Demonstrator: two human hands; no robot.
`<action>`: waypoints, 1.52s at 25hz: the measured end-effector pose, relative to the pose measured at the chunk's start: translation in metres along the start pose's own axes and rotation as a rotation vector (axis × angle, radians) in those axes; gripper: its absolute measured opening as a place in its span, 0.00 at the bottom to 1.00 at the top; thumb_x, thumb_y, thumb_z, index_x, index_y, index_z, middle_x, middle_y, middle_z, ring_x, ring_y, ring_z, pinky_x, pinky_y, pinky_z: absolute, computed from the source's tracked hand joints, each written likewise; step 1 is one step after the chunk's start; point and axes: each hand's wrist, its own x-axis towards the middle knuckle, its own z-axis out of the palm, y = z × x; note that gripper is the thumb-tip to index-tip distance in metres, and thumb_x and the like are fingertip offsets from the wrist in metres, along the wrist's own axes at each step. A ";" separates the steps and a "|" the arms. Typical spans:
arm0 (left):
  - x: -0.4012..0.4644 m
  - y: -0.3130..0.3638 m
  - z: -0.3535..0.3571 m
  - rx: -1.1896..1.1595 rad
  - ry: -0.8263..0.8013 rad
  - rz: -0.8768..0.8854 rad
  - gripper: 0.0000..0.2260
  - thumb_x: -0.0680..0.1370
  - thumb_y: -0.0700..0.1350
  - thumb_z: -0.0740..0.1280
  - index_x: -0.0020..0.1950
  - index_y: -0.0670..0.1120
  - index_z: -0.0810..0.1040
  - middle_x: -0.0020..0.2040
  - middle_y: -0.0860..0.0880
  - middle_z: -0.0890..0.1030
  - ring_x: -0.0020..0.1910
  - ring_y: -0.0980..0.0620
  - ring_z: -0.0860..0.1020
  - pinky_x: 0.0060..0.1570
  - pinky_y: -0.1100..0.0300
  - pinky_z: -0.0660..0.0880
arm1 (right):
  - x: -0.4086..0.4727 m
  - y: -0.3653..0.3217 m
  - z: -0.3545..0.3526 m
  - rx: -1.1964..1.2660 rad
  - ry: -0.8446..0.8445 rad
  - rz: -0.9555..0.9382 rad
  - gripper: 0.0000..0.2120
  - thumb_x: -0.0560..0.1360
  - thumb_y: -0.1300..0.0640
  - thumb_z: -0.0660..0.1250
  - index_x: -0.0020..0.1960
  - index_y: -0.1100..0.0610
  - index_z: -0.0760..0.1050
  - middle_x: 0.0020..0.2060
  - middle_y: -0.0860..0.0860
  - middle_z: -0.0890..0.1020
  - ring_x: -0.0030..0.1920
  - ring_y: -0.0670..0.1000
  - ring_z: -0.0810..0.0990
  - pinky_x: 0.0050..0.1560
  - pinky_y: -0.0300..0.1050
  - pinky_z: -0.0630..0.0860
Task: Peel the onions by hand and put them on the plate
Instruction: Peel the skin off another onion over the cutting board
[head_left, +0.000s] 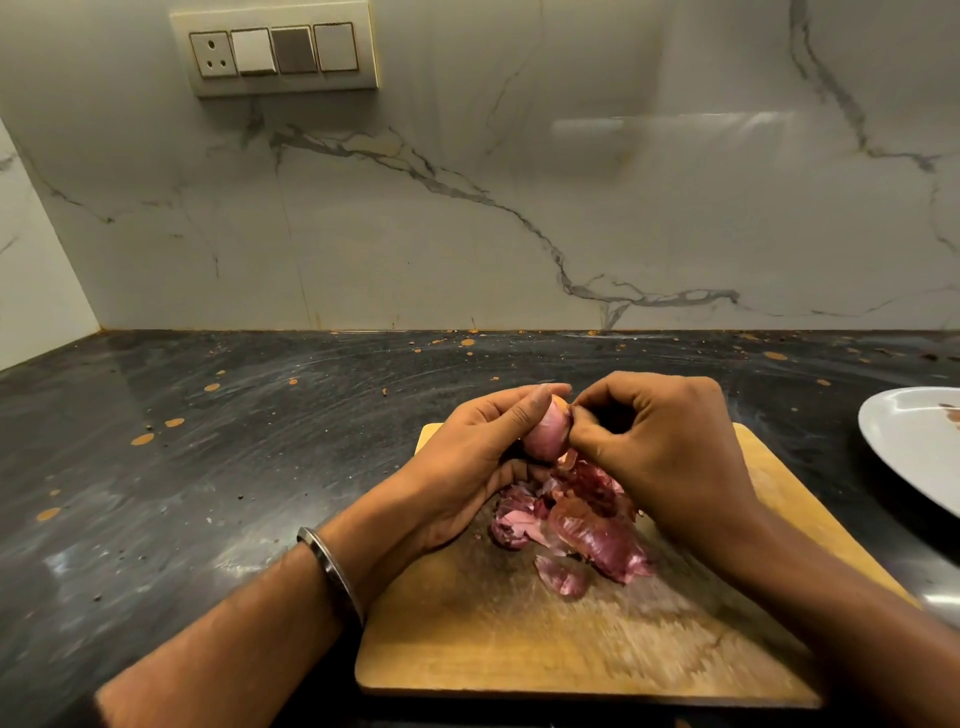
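The onion (545, 428) is held in the air just above the far end of the cutting board (519, 639), between the two hands. It is pink and glossy where it shows, with a pale orange tip at its top. The left hand (480, 457) cups it from the left and from beneath: the fingers curl over its far side, the index finger lying along the top, and the palm hides the onion's left half. The right hand (660, 441) meets it from the right, its thumb and fingertips bunched together and pinching at the skin on the onion's right edge, near the top; what exactly sits between the fingertips is too small to tell. A strip of dry skin hangs down from the onion just below the right thumb.

Directly under the onion, on the cutting board, lies a heap of peels (576, 530), purple and reddish, reaching toward the board's middle. The board lies on a dark countertop (208, 467) flecked with orange spots. A metal bangle (332, 577) circles the left wrist, left of the board. The plate (914, 441), white, sits on the countertop well to the right of the board, cut off by the frame edge, with something reddish at its far rim.
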 end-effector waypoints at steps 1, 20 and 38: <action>0.000 0.001 0.000 -0.021 -0.005 0.003 0.17 0.80 0.44 0.63 0.66 0.38 0.76 0.53 0.41 0.83 0.43 0.51 0.82 0.36 0.63 0.81 | 0.001 0.001 0.000 0.050 0.023 0.047 0.03 0.72 0.61 0.75 0.40 0.55 0.85 0.31 0.45 0.84 0.32 0.44 0.82 0.36 0.44 0.79; 0.003 0.007 -0.008 -0.161 0.084 0.016 0.17 0.77 0.48 0.64 0.62 0.40 0.75 0.58 0.33 0.80 0.51 0.40 0.82 0.49 0.52 0.81 | 0.005 0.005 -0.005 0.127 -0.120 0.256 0.07 0.73 0.62 0.72 0.43 0.50 0.80 0.35 0.47 0.84 0.37 0.45 0.83 0.40 0.42 0.82; -0.001 0.006 -0.004 -0.041 0.007 0.027 0.19 0.75 0.53 0.65 0.60 0.42 0.81 0.50 0.40 0.83 0.44 0.46 0.81 0.39 0.61 0.81 | 0.004 0.008 -0.002 0.320 -0.054 0.148 0.09 0.73 0.57 0.76 0.53 0.53 0.86 0.45 0.44 0.87 0.43 0.39 0.85 0.44 0.38 0.82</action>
